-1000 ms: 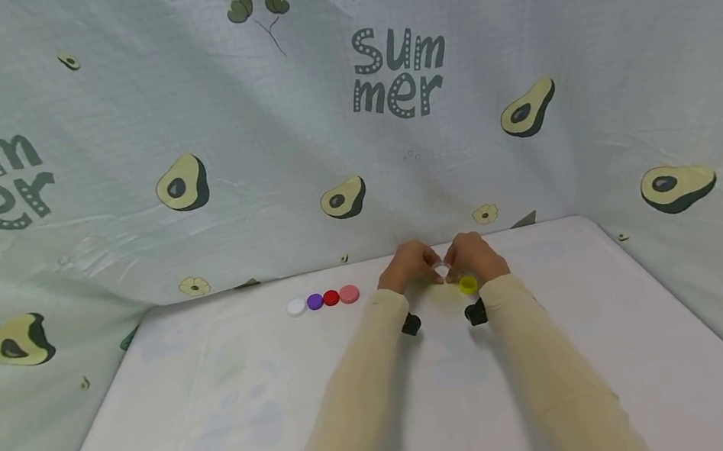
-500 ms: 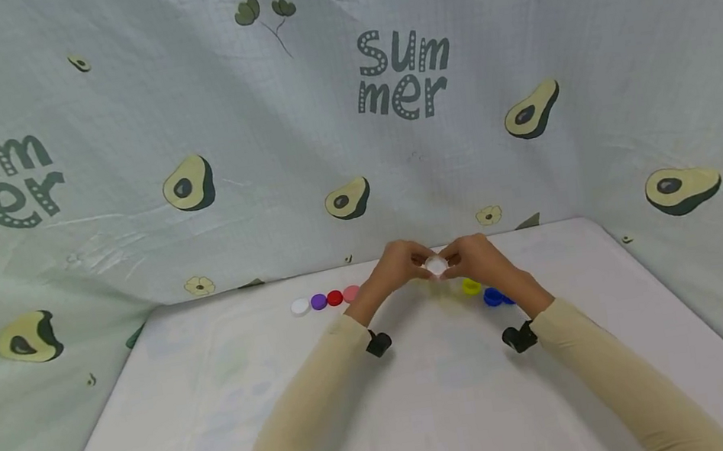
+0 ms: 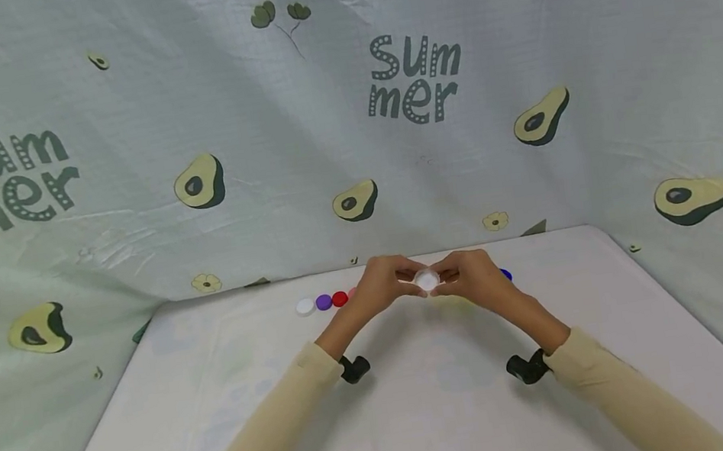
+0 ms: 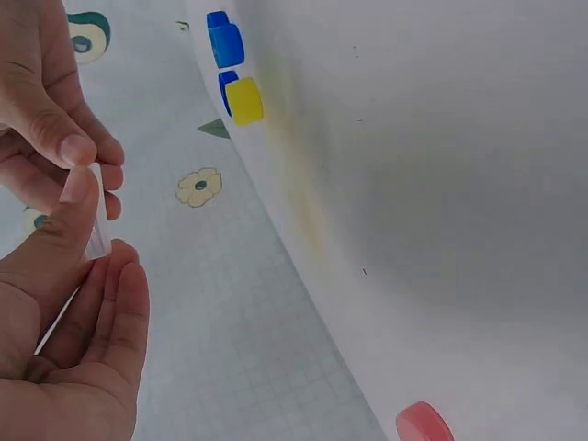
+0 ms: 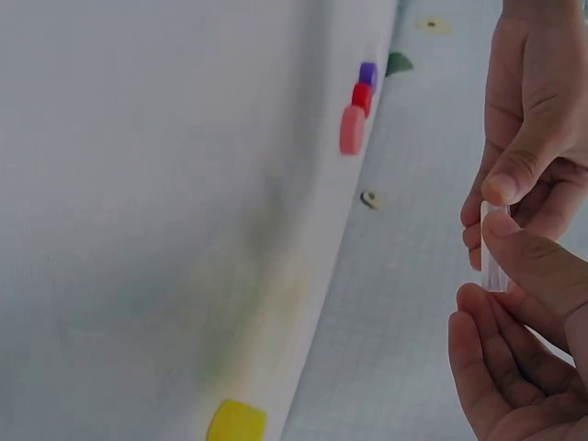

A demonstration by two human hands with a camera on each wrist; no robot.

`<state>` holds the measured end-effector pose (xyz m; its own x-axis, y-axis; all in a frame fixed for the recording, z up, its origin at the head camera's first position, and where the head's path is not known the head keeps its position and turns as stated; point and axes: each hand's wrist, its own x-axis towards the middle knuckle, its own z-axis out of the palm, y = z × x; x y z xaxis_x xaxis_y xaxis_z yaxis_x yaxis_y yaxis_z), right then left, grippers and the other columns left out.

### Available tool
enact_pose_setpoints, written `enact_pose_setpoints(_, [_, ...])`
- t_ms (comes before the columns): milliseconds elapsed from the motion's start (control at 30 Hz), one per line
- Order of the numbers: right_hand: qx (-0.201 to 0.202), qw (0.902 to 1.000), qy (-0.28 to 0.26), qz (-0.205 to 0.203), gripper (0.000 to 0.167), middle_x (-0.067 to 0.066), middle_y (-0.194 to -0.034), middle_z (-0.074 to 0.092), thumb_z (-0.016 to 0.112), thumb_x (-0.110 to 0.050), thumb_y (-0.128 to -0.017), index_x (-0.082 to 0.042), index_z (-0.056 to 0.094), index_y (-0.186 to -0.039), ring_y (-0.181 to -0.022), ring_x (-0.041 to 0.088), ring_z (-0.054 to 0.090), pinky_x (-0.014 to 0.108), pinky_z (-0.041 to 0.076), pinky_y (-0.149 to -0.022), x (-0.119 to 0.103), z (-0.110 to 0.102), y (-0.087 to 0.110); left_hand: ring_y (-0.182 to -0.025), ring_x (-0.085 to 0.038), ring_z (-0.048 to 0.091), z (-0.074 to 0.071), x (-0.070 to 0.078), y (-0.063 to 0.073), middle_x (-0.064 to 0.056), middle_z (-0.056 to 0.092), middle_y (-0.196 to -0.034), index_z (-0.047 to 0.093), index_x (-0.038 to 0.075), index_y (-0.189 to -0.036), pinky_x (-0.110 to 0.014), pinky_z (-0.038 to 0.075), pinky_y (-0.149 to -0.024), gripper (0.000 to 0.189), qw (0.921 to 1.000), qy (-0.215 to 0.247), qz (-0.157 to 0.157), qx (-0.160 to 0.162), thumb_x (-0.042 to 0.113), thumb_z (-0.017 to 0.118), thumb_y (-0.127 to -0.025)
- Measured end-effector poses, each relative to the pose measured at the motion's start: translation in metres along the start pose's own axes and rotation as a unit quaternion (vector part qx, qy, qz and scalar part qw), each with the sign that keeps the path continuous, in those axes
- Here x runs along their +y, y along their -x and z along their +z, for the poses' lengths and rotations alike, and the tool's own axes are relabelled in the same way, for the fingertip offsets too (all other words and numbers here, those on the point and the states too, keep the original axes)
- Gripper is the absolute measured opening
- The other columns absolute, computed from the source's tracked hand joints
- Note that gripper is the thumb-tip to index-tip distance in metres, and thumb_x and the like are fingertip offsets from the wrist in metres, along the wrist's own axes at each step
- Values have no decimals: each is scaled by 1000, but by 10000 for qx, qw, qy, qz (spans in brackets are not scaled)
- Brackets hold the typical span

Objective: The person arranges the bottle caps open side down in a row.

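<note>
Thumb and fingers of my left hand [image 3: 380,284] pinch one side of a small, round, whitish translucent piece of plastic-looking material [image 3: 426,279], and my right hand [image 3: 476,276] pinches the opposite side the same way. Both hands are curled only partway, closed just enough to grip it between their tips. The piece is held up off the white bench [image 3: 416,418], near its far edge and a little right of that edge's middle. From my head it looks like a bright pale disc ringed by a clearer rim; from either wrist it shows edge-on, short and thick, straight-sided, milky and see-through, with my thumbs covering part of it.

Along the far edge, toward the far left corner, lie a white round cap [image 3: 305,307], a purple round cap [image 3: 324,302], a red round cap [image 3: 340,298] and a pink round cap [image 5: 352,130], the last partly hidden behind my left hand. Toward the far right corner, a yellow round cap [image 4: 245,101] sits near that edge beside blue round caps [image 4: 226,41], mostly blocked from my head by my right hand.
</note>
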<state>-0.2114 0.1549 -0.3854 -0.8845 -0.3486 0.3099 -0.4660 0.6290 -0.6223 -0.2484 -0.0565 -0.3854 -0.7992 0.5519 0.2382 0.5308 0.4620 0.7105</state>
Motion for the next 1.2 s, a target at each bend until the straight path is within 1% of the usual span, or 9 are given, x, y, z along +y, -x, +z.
enact_pose_setpoints(167, [-42, 9998, -175, -50, 37, 12, -101, 76, 87, -12, -80, 0, 76, -113, -89, 23, 75, 35, 61, -77, -9, 5, 0, -96, -17, 73, -6, -2, 12, -7, 77, -107, 77, 5, -116, -24, 58, -85, 41, 10000, 56, 44, 43, 12, 88, -77])
enact_pose_setpoints(400, [-76, 9998, -165, 1, 37, 10, -102, 76, 87, -13, -80, -2, 77, -114, -89, 21, 74, 34, 61, -78, -17, 12, 2, -94, -16, 74, -12, -4, 24, -6, 78, -106, 78, 7, -115, -24, 59, -83, 41, 9998, -40, 143, 124, 15, 88, -76])
enact_pose_setpoints(467, [-114, 9998, -175, 36, 37, 9, -103, 76, 87, -14, -80, -3, 77, -114, -90, 20, 74, 33, 61, -79, -19, 15, 2, -93, -15, 74, -15, -5, 28, -5, 78, -105, 78, 7, -115, -24, 59, -82, 41, 9998, -83, 113, 104, 15, 89, -76])
enact_pose_setpoints(600, [-254, 9994, -195, 98, 38, 8, -105, 76, 86, -15, -82, -4, 76, -117, -91, 19, 73, 31, 61, -79, -24, 25, 1, -92, -12, 73, -21, -9, 39, -3, 78, -105, 77, 9, -115, -23, 59, -81, 39, 9999, -118, -57, 24, 16, 88, -77])
enact_pose_setpoints(700, [-300, 9993, -176, 94, 39, 8, -107, 76, 85, -16, -83, -4, 75, -119, -91, 18, 73, 30, 61, -80, -28, 33, -3, -94, -13, 73, -27, -12, 47, -3, 77, -106, 76, 9, -115, -24, 59, -82, 37, 10000, -27, -56, 9, 16, 87, -79])
enact_pose_setpoints(800, [-294, 9993, -229, 27, 40, 8, -108, 76, 85, -17, -84, -5, 75, -121, -91, 18, 73, 29, 60, -81, -33, 41, -10, -97, -14, 73, -35, -16, 56, -4, 76, -107, 74, 8, -115, -26, 59, -83, 36, 9999, 98, -7, 89, 15, 85, -82])
enact_pose_setpoints(933, [-290, 9989, -345, -108, 41, 8, -109, 76, 83, -18, -86, -4, 73, -124, -91, 17, 73, 27, 60, -81, -40, 50, -17, -101, -17, 73, -44, -22, 66, -6, 75, -110, 71, 6, -118, -27, 59, -84, 37, 9994, 207, -39, 261, 15, 83, -84])
enact_pose_setpoints(1200, [-260, 9974, -549, -396, 41, 7, -109, 76, 81, -18, -88, -4, 72, -125, -90, 14, 73, 24, 59, -80, -51, 65, -34, -101, -23, 74, -63, -31, 81, -13, 74, -115, 70, 0, -125, -30, 60, -84, 42, 9974, 470, -41, 546, 13, 80, -86])
